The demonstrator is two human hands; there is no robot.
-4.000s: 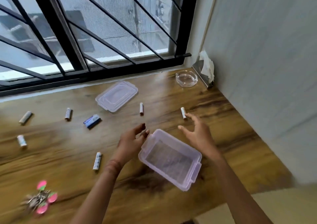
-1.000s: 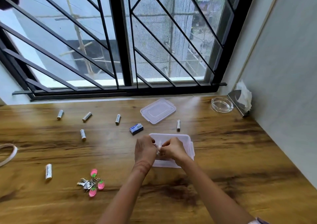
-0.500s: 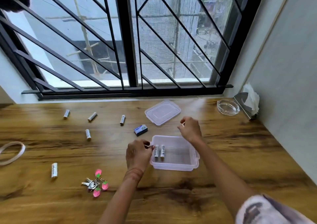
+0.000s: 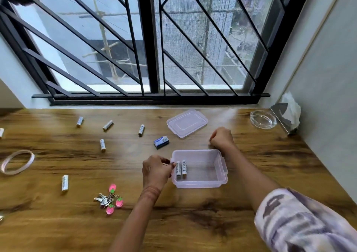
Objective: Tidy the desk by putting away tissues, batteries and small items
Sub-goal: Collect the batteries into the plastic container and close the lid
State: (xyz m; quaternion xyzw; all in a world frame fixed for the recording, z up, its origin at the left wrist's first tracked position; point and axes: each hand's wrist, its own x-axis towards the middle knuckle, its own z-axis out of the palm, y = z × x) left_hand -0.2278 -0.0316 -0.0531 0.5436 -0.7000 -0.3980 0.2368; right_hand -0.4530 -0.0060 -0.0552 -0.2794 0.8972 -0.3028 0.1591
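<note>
Clear plastic box [image 4: 204, 181] holds two batteries [image 4: 181, 167], labels unreadable; left hand [image 4: 155, 169] pinches its rim, right hand [image 4: 222, 138] clenched.

Bright daylight enters through the barred window [image 4: 173, 43] at 12 o'clock; edges bow outward, the sleeve [image 4: 309, 222] at 5 o'clock blurs.

We take this for a room in a home, at a wooden desk [image 4: 251, 222] pushed into a corner under a window. The window [image 4: 154, 39] carries black security bars and a mesh screen, and through it we see a neighbouring building with bamboo scaffolding. Household odds and ends lie about the desktop: a bunch of keys with pink strawberry charms [image 4: 109, 200], loose AA batteries [image 4: 103, 145], a glass ashtray [image 4: 263, 120] and a metal tissue holder [image 4: 284, 116] against the plain painted wall [image 4: 328, 78].
</note>
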